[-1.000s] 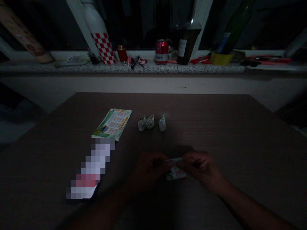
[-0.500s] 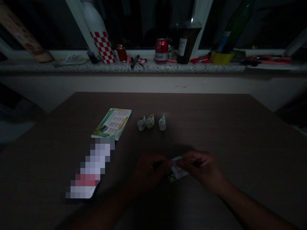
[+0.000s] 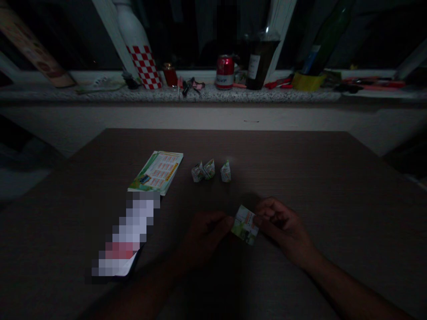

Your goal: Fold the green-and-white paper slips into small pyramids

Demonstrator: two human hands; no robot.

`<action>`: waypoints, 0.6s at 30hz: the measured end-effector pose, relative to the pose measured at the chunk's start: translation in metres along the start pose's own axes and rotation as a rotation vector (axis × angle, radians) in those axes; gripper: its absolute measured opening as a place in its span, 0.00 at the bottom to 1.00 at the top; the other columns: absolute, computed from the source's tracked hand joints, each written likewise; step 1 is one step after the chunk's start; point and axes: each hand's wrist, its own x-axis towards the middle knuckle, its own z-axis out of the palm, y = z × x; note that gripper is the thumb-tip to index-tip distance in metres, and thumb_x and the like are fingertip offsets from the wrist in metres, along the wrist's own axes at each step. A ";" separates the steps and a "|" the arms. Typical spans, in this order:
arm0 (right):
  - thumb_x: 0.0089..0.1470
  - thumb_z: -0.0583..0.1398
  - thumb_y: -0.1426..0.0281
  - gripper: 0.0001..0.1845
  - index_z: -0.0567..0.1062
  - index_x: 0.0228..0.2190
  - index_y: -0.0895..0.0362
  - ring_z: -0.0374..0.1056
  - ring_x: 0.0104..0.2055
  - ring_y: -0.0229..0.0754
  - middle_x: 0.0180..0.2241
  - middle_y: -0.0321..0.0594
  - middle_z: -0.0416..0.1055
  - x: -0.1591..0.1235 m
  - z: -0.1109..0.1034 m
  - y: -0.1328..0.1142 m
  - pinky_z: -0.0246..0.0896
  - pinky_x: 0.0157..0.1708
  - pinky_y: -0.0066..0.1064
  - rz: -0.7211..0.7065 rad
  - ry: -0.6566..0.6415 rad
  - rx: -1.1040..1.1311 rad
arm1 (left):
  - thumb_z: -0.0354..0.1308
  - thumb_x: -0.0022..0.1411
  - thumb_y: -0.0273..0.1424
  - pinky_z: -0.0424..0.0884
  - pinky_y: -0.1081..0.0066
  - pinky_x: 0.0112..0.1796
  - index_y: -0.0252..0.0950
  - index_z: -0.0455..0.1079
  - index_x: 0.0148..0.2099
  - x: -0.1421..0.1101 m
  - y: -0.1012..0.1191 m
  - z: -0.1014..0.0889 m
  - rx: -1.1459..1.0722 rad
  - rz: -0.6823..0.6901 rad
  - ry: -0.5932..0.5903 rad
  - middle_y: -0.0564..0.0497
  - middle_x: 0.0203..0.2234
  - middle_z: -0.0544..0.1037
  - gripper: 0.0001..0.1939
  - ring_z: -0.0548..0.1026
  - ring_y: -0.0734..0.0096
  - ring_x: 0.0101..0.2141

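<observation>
Folded paper (image 3: 245, 226): nearer than paper stack (image 3: 156, 171) and right of it. Right hand (image 3: 287, 229): fingers pinching paper. Left hand (image 3: 206, 236): at left edge, pinch uncertain. Paper newly turned cornerwise, suggesting repositioning. Three folded pieces (image 3: 209, 169): right of stack.

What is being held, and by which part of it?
A small green-and-white printed paper square: the right hand pinches its right corner; the left hand is at its left corner, grip unclear.
</observation>
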 end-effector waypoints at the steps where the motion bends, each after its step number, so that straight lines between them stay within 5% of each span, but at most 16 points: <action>1: 0.50 0.65 0.62 0.13 0.69 0.27 0.56 0.62 0.23 0.33 0.22 0.32 0.67 0.000 0.000 -0.001 0.58 0.23 0.23 -0.006 -0.004 -0.013 | 0.52 0.64 0.39 0.63 0.77 0.28 0.33 0.74 0.33 0.000 0.000 0.000 -0.027 0.019 0.007 0.53 0.24 0.74 0.17 0.69 0.74 0.26; 6: 0.51 0.64 0.59 0.16 0.67 0.26 0.56 0.57 0.21 0.33 0.21 0.31 0.63 0.000 -0.003 -0.001 0.53 0.22 0.24 0.011 -0.085 -0.012 | 0.57 0.62 0.34 0.69 0.73 0.38 0.38 0.69 0.51 0.000 -0.004 -0.001 -0.186 0.068 -0.013 0.50 0.37 0.78 0.16 0.75 0.68 0.38; 12: 0.51 0.65 0.60 0.15 0.69 0.26 0.56 0.58 0.21 0.32 0.20 0.30 0.64 0.000 -0.004 0.001 0.53 0.21 0.23 0.029 -0.077 -0.004 | 0.59 0.58 0.29 0.70 0.72 0.38 0.34 0.75 0.43 -0.002 -0.002 0.000 -0.007 0.156 -0.117 0.47 0.36 0.80 0.10 0.76 0.67 0.36; 18: 0.50 0.66 0.60 0.12 0.75 0.31 0.55 0.67 0.26 0.35 0.25 0.36 0.73 0.000 -0.002 0.001 0.63 0.26 0.25 -0.034 -0.038 -0.005 | 0.62 0.55 0.31 0.71 0.71 0.38 0.36 0.76 0.42 -0.002 -0.005 -0.001 0.026 0.126 0.067 0.48 0.35 0.81 0.11 0.77 0.66 0.36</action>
